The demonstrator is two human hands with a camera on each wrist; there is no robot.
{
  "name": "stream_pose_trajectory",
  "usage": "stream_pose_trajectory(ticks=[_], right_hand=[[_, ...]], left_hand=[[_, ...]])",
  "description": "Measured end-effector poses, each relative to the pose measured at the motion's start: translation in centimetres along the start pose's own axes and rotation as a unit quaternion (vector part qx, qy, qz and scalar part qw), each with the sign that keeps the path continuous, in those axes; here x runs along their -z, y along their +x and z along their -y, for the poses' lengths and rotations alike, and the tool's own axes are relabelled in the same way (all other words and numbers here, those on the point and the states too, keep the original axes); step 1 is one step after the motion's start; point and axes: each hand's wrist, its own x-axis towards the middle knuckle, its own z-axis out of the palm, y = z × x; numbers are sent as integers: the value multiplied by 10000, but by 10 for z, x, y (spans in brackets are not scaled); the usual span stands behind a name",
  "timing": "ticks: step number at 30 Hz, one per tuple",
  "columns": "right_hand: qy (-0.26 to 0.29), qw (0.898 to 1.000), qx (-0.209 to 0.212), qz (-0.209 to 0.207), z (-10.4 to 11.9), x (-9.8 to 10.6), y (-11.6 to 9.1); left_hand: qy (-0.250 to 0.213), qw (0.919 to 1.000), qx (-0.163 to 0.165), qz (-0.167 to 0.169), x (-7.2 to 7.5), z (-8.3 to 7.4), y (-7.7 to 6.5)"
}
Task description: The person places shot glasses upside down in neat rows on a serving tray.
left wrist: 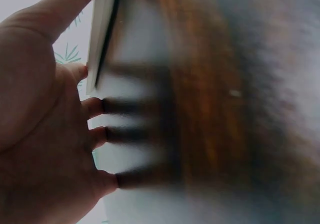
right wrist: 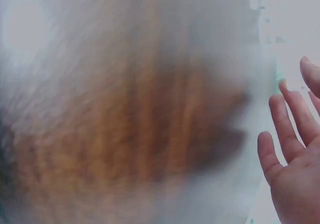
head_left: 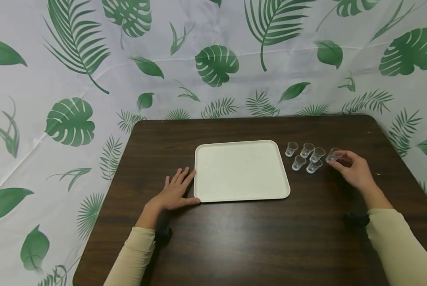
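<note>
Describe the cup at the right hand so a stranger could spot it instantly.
On the dark table, find the off-white tray. To its right, in the head view, stand several small clear cups. The target cup is the rightmost, the only one the right hand holds.

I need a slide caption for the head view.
Left grip spread at the edge of a white tray, right grip pinching one clear cup beside five more cups.

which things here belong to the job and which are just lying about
Likely the job:
- pale tray, touched by the left hand
- clear cup in the right hand
- five other cups

Just surroundings:
- dark table
- leaf-print cloth
</note>
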Motion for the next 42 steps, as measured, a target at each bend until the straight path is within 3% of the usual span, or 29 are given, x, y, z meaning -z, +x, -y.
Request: stream_pose_trajectory(ticks=[8,17,24,30,34,42], right_hand=[[508,9971,315,-475,39,4,5],[1208,9863,898,-667,112,-15,13],[1231,9816,1437,-240,166,-68,12],[1434,9819,1104,558,205,-140,9],[1506,9824,746,821,221,-180,6],[1501,9794,1034,868,254,-225,6]], left_hand=[[-75,9997,138,187,4,-3,1],[-211,9995,168,165,0,0,4],[-306,9993,116,203,0,-1,5],[-331,9991,192,201,3,-1,4],[-336,9989,183,269,3,-1,6],[-277,9989,301,236,-2,5,8]])
